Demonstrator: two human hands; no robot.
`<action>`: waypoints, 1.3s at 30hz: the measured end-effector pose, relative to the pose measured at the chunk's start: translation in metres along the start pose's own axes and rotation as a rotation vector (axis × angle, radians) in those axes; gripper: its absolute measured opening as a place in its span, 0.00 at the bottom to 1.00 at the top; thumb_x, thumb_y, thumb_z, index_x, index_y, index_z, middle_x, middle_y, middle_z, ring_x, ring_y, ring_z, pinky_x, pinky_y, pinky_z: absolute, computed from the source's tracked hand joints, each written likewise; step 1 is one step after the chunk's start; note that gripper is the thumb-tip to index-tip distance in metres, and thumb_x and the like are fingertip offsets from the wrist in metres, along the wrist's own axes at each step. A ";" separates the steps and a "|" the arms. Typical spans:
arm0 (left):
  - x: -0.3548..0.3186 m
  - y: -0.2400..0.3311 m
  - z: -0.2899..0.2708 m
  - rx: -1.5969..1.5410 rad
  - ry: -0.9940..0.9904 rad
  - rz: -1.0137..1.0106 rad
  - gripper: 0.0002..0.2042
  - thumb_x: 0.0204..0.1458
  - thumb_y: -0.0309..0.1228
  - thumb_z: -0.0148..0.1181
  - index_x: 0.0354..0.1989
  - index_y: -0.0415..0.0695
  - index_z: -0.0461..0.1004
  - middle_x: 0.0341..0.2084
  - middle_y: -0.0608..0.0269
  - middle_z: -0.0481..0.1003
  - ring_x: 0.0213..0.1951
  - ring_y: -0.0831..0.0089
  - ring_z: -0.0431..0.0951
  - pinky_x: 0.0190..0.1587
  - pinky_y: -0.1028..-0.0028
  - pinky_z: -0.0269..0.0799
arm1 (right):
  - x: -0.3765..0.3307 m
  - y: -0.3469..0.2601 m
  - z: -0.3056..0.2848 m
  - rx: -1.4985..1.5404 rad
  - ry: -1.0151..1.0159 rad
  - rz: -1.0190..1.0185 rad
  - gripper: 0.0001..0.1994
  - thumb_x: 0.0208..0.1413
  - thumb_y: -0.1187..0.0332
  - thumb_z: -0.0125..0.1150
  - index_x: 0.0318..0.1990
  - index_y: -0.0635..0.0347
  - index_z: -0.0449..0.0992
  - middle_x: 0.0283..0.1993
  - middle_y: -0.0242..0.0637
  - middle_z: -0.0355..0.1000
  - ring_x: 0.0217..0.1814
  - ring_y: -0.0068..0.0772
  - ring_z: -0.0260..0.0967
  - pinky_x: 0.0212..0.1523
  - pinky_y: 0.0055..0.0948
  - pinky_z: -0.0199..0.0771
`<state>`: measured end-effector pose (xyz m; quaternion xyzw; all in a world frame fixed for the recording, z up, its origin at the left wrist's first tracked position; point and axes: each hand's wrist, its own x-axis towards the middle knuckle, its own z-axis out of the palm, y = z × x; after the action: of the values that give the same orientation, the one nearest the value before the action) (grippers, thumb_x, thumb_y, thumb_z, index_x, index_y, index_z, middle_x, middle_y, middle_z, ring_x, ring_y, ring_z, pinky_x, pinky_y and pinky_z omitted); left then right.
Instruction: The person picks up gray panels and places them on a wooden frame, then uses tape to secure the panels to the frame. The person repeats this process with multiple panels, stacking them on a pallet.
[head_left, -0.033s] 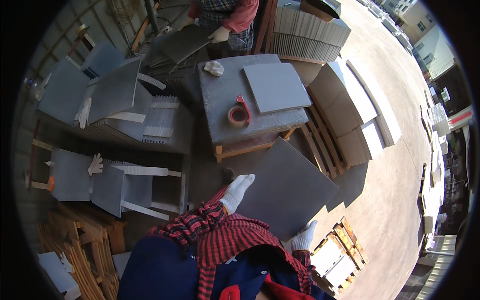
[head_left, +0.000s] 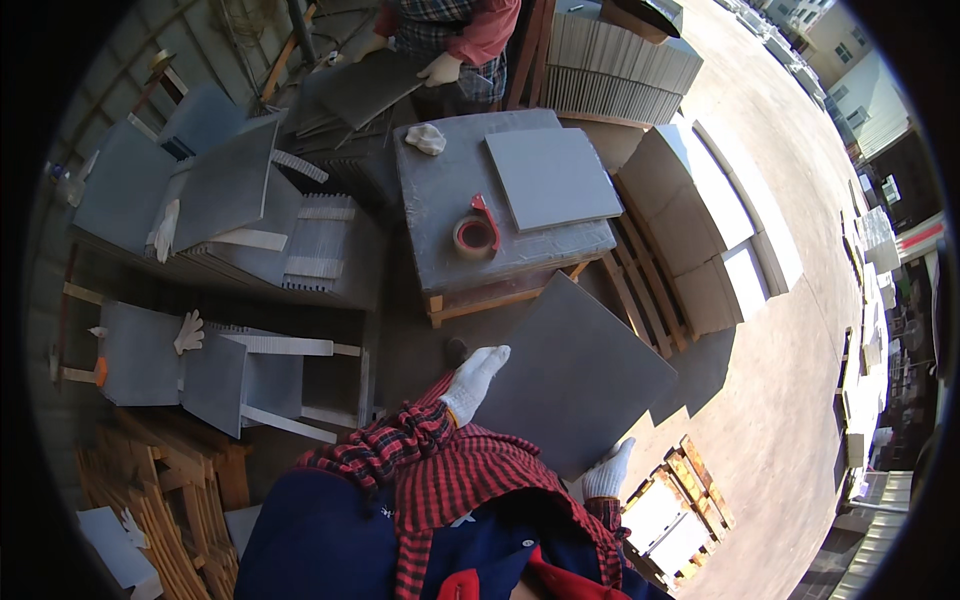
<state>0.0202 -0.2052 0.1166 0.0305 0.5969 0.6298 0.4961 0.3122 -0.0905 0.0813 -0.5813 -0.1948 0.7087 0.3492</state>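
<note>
A square dark grey slab (head_left: 580, 375) is held tilted in front of my body, its far corner close to the worktable's front edge. My left hand (head_left: 474, 384), in a white knit glove, grips its left edge with the thumb side up. At the near right edge, my right hand (head_left: 609, 472), gloved the same way, is closed around the slab; part of its fingers is hidden. On the grey-topped worktable (head_left: 430, 230) lie a lighter grey slab (head_left: 552, 180), a tape dispenser (head_left: 475, 236) with a red handle and a crumpled white glove or cloth (head_left: 426, 139).
Stacked grey slabs (head_left: 330, 240) stand to the left, with white gloves (head_left: 190, 332) on some. Wooden boards (head_left: 190, 490) lean at the lower left. Cartons (head_left: 680, 200) sit on a pallet at right; another pallet (head_left: 690, 490) lies nearer. Across the table, a person's gloved hand (head_left: 440, 68) holds a slab.
</note>
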 end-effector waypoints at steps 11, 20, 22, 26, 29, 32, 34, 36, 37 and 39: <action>0.165 0.083 0.009 -0.419 0.004 -0.088 0.33 0.64 0.50 0.55 0.69 0.37 0.62 0.67 0.58 0.65 0.67 0.69 0.63 0.68 0.70 0.56 | 0.103 -0.108 0.200 -0.065 -0.078 -0.114 0.38 0.70 0.38 0.36 0.64 0.69 0.69 0.64 0.44 0.70 0.63 0.41 0.67 0.67 0.34 0.62; 0.278 0.123 0.049 -0.556 0.361 -0.034 0.26 0.64 0.47 0.57 0.64 0.41 0.69 0.57 0.64 0.73 0.57 0.72 0.72 0.61 0.71 0.68 | 0.259 -0.193 0.329 -0.465 -0.281 -0.082 0.41 0.68 0.35 0.38 0.67 0.69 0.67 0.65 0.40 0.69 0.66 0.35 0.64 0.71 0.30 0.53; 0.282 0.128 0.061 -0.496 0.484 -0.022 0.26 0.64 0.47 0.58 0.63 0.41 0.70 0.57 0.65 0.73 0.57 0.73 0.72 0.60 0.72 0.68 | 0.278 -0.199 0.349 -0.527 -0.216 -0.074 0.42 0.67 0.35 0.39 0.67 0.70 0.67 0.66 0.40 0.68 0.67 0.33 0.63 0.72 0.29 0.52; 0.305 0.089 0.070 -0.614 0.447 -0.045 0.35 0.63 0.52 0.55 0.70 0.37 0.61 0.69 0.58 0.62 0.71 0.67 0.57 0.72 0.67 0.47 | 0.315 -0.218 0.370 -0.608 -0.249 -0.044 0.42 0.66 0.34 0.42 0.66 0.70 0.68 0.65 0.39 0.69 0.64 0.31 0.63 0.69 0.28 0.54; 0.310 0.109 0.089 -0.802 0.520 -0.041 0.24 0.64 0.46 0.57 0.60 0.40 0.72 0.54 0.64 0.75 0.54 0.73 0.75 0.58 0.72 0.71 | 0.358 -0.225 0.374 -0.646 -0.344 0.011 0.42 0.66 0.35 0.44 0.66 0.71 0.67 0.66 0.40 0.68 0.65 0.31 0.63 0.68 0.29 0.56; 0.340 0.091 0.087 -0.672 0.620 -0.012 0.26 0.63 0.47 0.58 0.61 0.40 0.71 0.55 0.64 0.74 0.55 0.73 0.74 0.58 0.72 0.70 | 0.379 -0.225 0.394 -0.656 -0.326 0.033 0.42 0.65 0.35 0.45 0.67 0.70 0.66 0.68 0.40 0.66 0.66 0.33 0.63 0.68 0.31 0.56; 0.356 0.094 0.086 -0.642 0.647 -0.024 0.28 0.62 0.48 0.59 0.63 0.40 0.70 0.57 0.63 0.73 0.56 0.72 0.73 0.60 0.71 0.69 | 0.394 -0.221 0.408 -0.677 -0.287 0.008 0.43 0.64 0.33 0.46 0.66 0.70 0.68 0.65 0.38 0.68 0.62 0.30 0.64 0.67 0.28 0.57; 0.370 0.107 0.084 -0.617 0.680 -0.026 0.30 0.61 0.49 0.60 0.64 0.40 0.69 0.59 0.62 0.72 0.58 0.71 0.72 0.61 0.70 0.68 | 0.404 -0.219 0.428 -0.675 -0.310 0.014 0.43 0.64 0.33 0.46 0.66 0.69 0.67 0.65 0.38 0.68 0.62 0.30 0.64 0.67 0.28 0.57; 0.378 0.111 0.082 -0.609 0.684 -0.008 0.30 0.61 0.49 0.60 0.65 0.40 0.68 0.60 0.62 0.72 0.58 0.71 0.72 0.61 0.70 0.67 | 0.409 -0.218 0.437 -0.672 -0.318 0.015 0.43 0.64 0.33 0.47 0.67 0.69 0.67 0.66 0.39 0.68 0.62 0.30 0.64 0.67 0.28 0.57; 0.392 0.127 0.079 -0.598 0.692 0.031 0.31 0.61 0.49 0.60 0.65 0.40 0.68 0.60 0.61 0.71 0.59 0.71 0.71 0.62 0.71 0.66 | 0.420 -0.217 0.455 -0.683 -0.332 0.011 0.43 0.64 0.34 0.48 0.67 0.69 0.66 0.67 0.39 0.66 0.64 0.31 0.63 0.68 0.30 0.56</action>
<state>-0.2027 0.1368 0.0212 -0.3172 0.5191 0.7549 0.2450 -0.1001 0.4194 0.0538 -0.5425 -0.4706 0.6892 0.0954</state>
